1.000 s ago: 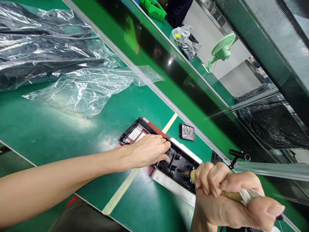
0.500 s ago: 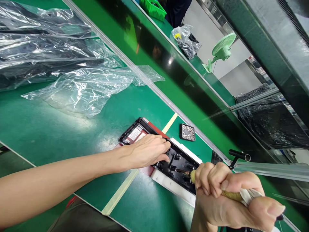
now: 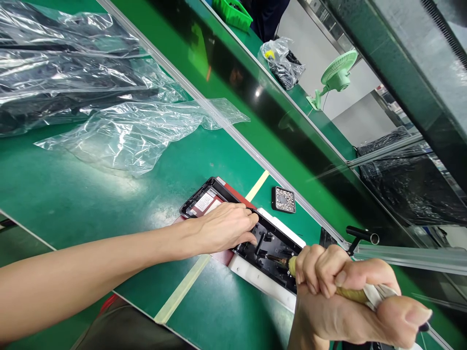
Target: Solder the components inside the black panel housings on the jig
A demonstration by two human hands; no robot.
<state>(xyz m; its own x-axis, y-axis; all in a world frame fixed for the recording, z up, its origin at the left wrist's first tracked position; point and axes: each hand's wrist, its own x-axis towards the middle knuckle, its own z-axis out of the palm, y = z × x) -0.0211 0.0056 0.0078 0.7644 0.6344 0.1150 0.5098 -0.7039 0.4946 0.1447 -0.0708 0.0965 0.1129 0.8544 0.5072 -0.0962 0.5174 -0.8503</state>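
A long black plastic housing [image 3: 272, 243] lies open side up between white blocks [image 3: 251, 279], its inner posts and ribs showing. My left hand [image 3: 229, 226] reaches across the housing, thumb over the near wall and fingers at the far one, gripping it. In my right hand [image 3: 346, 291], a soldering iron [image 3: 292, 266] with a yellowish wrapped handle points down into the housing. Its metal tip is among the posts; whether it touches one I cannot tell. Beyond the housing stands a small square dish [image 3: 283, 200] of tiny metal parts.
Clear plastic bags with dark contents [image 3: 73, 73] cover the table's far left. A metal rail [image 3: 233, 131] runs diagonally behind the work. Near my right hand juts a black tube bracket [image 3: 361, 235]. A green fan [image 3: 337, 73] and a green bin [image 3: 233, 13] stand farther back.
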